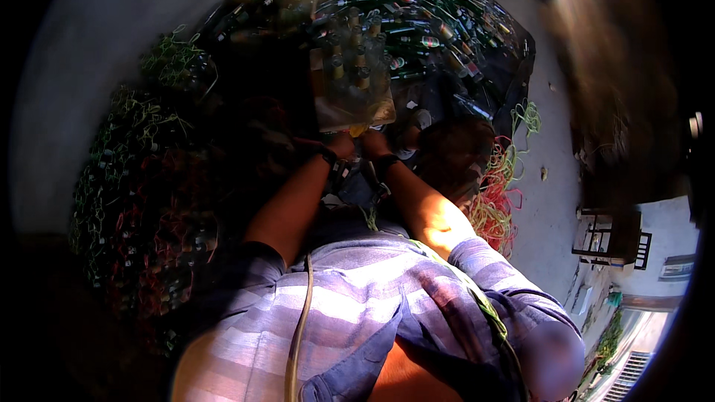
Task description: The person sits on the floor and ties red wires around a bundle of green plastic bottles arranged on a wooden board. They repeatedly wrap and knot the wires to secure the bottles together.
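Observation:
My left hand (341, 145) and my right hand (375, 144) are close together in front of my body, both with fingers curled in. A small yellow thing (359, 130) shows between them; its kind is too small to tell, and what the fingers grip is hidden. Just beyond my hands stands a box with a pale brown front edge (346, 117). Several upright glass bottles (357, 59) with yellowish bands fill the middle of it. Dark bands circle both my wrists.
Behind the box spreads a large heap of green bottles (417, 11) on a dark sheet (526, 56). Bottles bundled in green and red string (149, 193) stand at the left. Loose red and green strings (495, 205) lie at the right. Farther right is dark wooden furniture (611, 237).

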The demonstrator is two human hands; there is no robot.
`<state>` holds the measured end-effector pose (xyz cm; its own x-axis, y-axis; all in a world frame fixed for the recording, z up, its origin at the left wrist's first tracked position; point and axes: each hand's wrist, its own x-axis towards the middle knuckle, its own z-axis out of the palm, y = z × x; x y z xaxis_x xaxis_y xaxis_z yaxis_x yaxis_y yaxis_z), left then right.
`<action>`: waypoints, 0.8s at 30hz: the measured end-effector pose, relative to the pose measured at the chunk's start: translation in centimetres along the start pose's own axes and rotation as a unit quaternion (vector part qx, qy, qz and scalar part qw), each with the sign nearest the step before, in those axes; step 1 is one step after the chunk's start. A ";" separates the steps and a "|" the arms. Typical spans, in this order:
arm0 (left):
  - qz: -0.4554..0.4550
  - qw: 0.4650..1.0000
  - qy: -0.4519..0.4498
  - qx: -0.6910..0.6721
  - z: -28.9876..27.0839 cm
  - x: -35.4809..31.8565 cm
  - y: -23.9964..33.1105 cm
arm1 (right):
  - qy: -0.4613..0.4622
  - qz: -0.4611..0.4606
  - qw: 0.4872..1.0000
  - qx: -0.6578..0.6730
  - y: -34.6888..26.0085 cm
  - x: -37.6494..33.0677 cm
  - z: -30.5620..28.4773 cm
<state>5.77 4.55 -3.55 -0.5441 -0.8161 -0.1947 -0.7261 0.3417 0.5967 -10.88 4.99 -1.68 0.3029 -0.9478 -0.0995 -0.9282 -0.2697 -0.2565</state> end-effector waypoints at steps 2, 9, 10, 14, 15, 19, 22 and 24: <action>-0.056 0.993 0.055 -0.093 -0.7 0.1 0.6 | -0.060 0.053 0.997 0.016 -1.3 -1.0 -1.5; -0.090 0.921 0.203 -0.321 0.8 3.6 -1.8 | -0.117 -0.100 0.988 0.003 -5.8 -2.1 -4.4; -0.067 0.917 0.223 -0.324 0.5 3.0 -2.8 | -0.102 -0.091 0.987 0.089 -6.9 -2.5 -4.6; -0.123 0.908 0.093 -0.389 -3.3 0.4 5.1 | -0.046 -0.102 0.985 0.129 -3.0 -5.7 -4.8; -0.157 0.895 0.067 -0.413 -4.1 -0.5 5.8 | -0.083 -0.081 0.982 0.151 -3.2 -5.8 -5.0; -0.212 0.858 0.036 -0.467 -2.4 1.3 1.4 | -0.124 -0.072 0.952 0.270 -4.1 -4.2 -4.0; -0.169 0.933 0.064 -0.310 -0.4 3.5 -0.6 | -0.057 -0.110 0.948 0.293 -3.0 -4.0 -2.0; -0.132 0.968 0.108 -0.184 0.4 4.3 -1.1 | -0.054 -0.155 0.958 0.234 -2.2 -3.9 -1.3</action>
<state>4.04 0.81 -5.34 -0.2308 -0.9442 -0.2349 -0.6066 -0.0491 0.7935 -10.30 9.10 0.49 0.5930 -0.8041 -0.0417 -0.5983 -0.4054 -0.6911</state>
